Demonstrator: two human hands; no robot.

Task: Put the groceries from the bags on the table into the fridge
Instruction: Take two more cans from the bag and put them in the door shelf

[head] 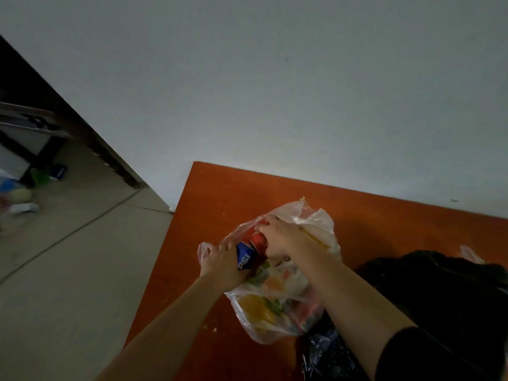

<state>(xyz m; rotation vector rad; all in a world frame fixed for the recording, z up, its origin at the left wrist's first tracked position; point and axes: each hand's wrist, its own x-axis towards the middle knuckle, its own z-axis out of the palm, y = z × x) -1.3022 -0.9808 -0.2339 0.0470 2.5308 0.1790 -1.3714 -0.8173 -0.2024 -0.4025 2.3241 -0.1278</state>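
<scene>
The task looks barely begun: the left hand (pixel 222 261) and right hand (pixel 277 237) both have their grip clamped on a Pepsi container (pixel 251 250) at the ten o'clock mouth of the full clear bag (pixel 275 320) on the table (pixel 220 193), with no fridge in sight.

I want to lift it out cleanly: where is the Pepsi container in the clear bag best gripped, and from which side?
Around its blue middle, from above through the open bag mouth: the Pepsi container lies tilted with its side exposed, so it can likely be wrapped.
</scene>
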